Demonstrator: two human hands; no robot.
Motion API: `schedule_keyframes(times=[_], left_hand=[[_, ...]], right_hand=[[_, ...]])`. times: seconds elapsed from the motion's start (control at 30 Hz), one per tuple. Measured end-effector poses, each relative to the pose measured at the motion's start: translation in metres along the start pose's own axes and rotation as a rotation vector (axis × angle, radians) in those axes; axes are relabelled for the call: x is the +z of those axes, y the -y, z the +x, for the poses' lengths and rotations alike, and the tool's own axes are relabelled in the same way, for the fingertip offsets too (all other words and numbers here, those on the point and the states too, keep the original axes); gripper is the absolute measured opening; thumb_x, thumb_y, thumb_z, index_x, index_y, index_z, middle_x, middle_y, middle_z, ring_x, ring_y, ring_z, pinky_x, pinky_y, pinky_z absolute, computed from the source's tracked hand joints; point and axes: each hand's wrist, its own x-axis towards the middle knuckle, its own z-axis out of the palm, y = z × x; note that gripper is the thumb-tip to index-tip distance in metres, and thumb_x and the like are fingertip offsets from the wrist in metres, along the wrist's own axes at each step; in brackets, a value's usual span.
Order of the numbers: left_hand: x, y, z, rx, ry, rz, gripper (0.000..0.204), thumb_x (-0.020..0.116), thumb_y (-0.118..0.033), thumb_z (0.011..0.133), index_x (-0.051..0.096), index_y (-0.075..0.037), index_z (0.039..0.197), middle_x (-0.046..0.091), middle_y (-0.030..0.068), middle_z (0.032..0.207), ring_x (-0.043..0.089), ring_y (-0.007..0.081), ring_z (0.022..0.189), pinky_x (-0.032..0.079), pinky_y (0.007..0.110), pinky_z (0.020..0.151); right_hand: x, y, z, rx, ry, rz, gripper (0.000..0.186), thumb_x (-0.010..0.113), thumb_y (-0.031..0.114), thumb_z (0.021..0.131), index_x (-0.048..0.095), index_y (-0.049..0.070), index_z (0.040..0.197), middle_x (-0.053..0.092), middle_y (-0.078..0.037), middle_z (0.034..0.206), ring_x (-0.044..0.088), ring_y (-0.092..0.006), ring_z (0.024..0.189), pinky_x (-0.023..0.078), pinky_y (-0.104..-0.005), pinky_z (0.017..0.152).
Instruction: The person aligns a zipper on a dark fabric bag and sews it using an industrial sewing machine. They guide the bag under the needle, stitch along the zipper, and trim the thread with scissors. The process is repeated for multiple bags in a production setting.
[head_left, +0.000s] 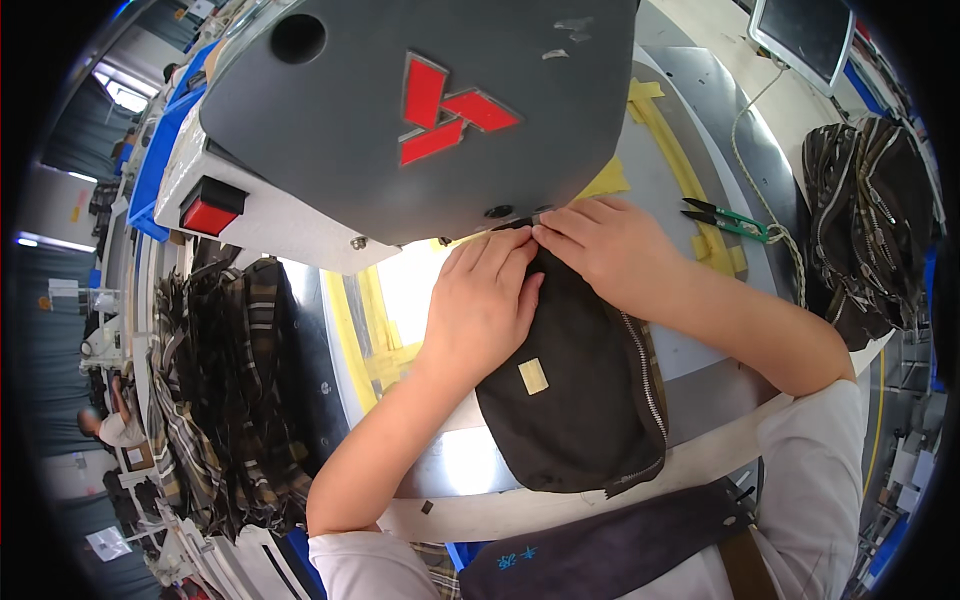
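A dark fabric panel (560, 430) lies on the metal work plate under the machine head, its long body hanging toward me. A silver zipper (645, 385) runs along its right edge, and a small pale yellow patch (533, 376) sits on its face. My left hand (480, 295) presses on the panel's far left edge, fingers together and curled at the tips. Beside it, my right hand (615, 255) grips the far right edge. The fingertips of both hands nearly meet just below the grey sewing machine head (430, 120), which hides what lies beyond them.
Black-bladed thread snips (735, 222) with green handles lie on the right of the plate, near a white cord (745, 150). Yellow tape (670, 130) marks the plate. Plaid and dark fabric is piled at left (225, 390); zippered pieces (865, 220) are stacked at right. A screen (805, 38) stands behind.
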Motion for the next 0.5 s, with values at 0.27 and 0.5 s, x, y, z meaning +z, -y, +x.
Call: schedule_keyframes(times=[0.27,0.5], left_hand=[[-0.003,0.001,0.001,-0.019,0.049,-0.041,0.033,0.072,-0.008,0.075,0.062,0.001,0.105,0.063,0.0130,0.114,0.062,0.0316,0.101,0.052,0.039,0.086],[-0.006,0.000,0.001,-0.043,0.082,-0.058,0.033,0.072,-0.008,0.074,0.062,0.002,0.104,0.062,0.0134,0.114,0.062,0.0323,0.104,0.053,0.039,0.086]], right_hand=[[-0.017,-0.005,0.010,0.571,0.161,0.312,0.021,0.068,0.018,0.078,0.063,0.003,0.092,0.063,-0.009,0.091,0.063,-0.0269,0.086,0.053,-0.0381,0.070],[-0.016,-0.014,0.029,0.768,0.247,0.655,0.021,0.065,0.013,0.076,0.061,-0.001,0.092,0.062,-0.010,0.073,0.063,-0.0262,0.072,0.050,-0.0363,0.067]])
